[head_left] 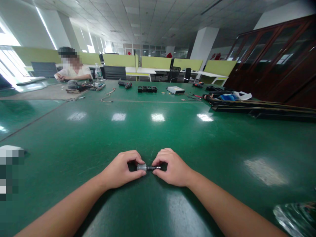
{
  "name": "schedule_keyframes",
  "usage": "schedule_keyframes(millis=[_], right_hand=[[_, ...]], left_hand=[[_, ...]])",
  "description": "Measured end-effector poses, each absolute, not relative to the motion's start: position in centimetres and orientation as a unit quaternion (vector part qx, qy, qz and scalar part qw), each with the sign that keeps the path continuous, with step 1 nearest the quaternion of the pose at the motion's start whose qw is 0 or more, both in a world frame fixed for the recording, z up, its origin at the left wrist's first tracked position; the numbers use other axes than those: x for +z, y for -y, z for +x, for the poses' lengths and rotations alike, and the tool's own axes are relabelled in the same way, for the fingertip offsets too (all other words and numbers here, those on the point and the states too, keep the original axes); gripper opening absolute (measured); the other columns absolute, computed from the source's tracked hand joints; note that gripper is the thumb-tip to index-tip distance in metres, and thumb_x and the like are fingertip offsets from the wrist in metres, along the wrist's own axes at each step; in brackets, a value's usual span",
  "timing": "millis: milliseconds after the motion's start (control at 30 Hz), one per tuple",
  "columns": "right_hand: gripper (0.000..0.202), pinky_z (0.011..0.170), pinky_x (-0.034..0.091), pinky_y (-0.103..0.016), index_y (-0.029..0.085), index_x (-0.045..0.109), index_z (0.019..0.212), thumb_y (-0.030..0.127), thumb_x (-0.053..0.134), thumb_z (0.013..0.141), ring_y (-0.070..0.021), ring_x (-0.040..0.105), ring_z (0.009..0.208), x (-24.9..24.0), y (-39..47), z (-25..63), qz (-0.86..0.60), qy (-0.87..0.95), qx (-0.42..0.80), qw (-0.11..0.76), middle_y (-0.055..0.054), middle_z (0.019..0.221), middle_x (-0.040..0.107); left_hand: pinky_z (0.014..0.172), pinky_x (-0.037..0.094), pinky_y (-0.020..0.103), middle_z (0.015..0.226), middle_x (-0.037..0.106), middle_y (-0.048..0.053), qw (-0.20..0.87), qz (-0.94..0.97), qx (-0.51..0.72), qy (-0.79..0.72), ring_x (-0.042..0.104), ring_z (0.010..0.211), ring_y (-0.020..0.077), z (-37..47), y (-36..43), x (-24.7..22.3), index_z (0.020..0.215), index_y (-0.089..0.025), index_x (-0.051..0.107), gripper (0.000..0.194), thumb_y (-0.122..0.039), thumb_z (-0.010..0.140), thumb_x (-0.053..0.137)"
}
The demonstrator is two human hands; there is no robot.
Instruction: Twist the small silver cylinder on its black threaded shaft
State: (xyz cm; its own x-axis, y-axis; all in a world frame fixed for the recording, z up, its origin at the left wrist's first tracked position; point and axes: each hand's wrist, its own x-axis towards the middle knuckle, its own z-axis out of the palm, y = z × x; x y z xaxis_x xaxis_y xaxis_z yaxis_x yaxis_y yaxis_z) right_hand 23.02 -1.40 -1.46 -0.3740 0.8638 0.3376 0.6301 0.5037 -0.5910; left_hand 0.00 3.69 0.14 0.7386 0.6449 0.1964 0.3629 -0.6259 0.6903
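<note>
Between my hands, low over the green table, lies a small silver metal cylinder with a dark, ridged shaft sticking out to its right. My left hand pinches the cylinder between thumb and fingertips. The shaft is pinched by my right hand, near its bright tip. Whether its ridges are a thread or a coiled spring, I cannot tell. The two parts look joined in one line, roughly level. Fingertips hide some of both ends.
Across the table sit a cordless drill, a black slotted block, a grey box-shaped drive and a cord. Long black strips lie at right. A person sits at far left. Clear plastic lies near right.
</note>
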Motion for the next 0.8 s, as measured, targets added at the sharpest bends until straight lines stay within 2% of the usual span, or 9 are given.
schedule_keyframes(millis=[300, 533, 800], right_hand=[[0.013, 0.078, 0.041, -0.034, 0.02, 0.068, 0.075, 0.012, 0.075, 0.069, -0.0163, 0.059, 0.075, -1.4, 1.2, 23.6, -0.479, 0.798, 0.18, 0.319, 0.001, 0.074, 0.066], [0.011, 0.066, 0.044, -0.028, 0.019, 0.068, 0.074, 0.009, 0.071, 0.069, -0.0152, 0.058, 0.07, -1.5, 0.6, 25.3, -0.522, 0.765, 0.184, 0.329, -0.001, 0.073, 0.065], [0.012, 0.072, 0.042, -0.031, 0.019, 0.068, 0.072, 0.011, 0.076, 0.066, -0.0157, 0.058, 0.071, -1.6, 0.6, 24.8, -0.51, 0.779, 0.174, 0.321, 0.001, 0.071, 0.065]], left_hand=[[0.072, 0.046, 0.027, 0.087, 0.068, 0.003, 0.303, 0.874, 0.221, -0.308, 0.062, 0.079, 0.0171, 0.0, -3.8, 0.1, 0.09, -0.018, 0.068, 0.015, -0.029, 0.081, 0.071], [0.067, 0.045, 0.026, 0.084, 0.068, 0.002, 0.297, 0.865, 0.227, -0.335, 0.061, 0.075, 0.016, 0.1, -3.9, 0.1, 0.087, -0.018, 0.068, 0.014, -0.03, 0.08, 0.071], [0.066, 0.044, 0.025, 0.084, 0.068, 0.001, 0.297, 0.863, 0.224, -0.34, 0.06, 0.073, 0.0153, 0.0, -4.1, 0.0, 0.088, -0.018, 0.068, 0.015, -0.03, 0.08, 0.072]])
